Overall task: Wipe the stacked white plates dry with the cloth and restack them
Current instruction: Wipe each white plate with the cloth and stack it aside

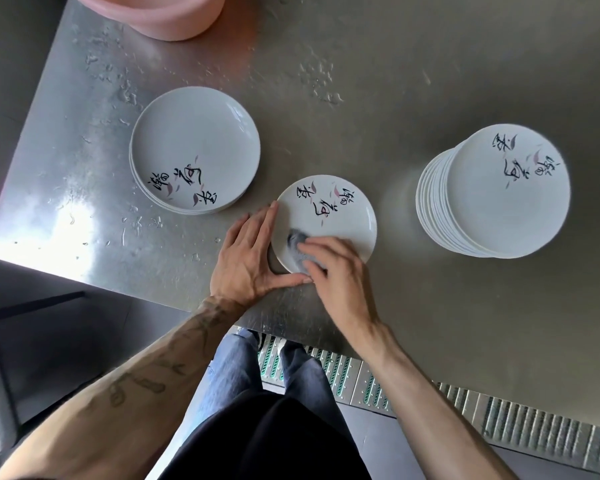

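A single white plate [340,216] with black brush writing lies on the steel table in front of me. My left hand [248,254] lies flat against its left rim, fingers straight, thumb along the near edge. My right hand [333,271] presses a small grey cloth [295,242] onto the plate's near part, fingers curled over it. A tall stack of the same plates [492,202] stands to the right. A low stack [194,150] sits to the left.
The steel table [361,81] carries water drops around the low stack and toward the back. A pink plastic basin [160,15] stands at the back left. The table's left edge and near edge are close; a floor grate [499,420] lies below.
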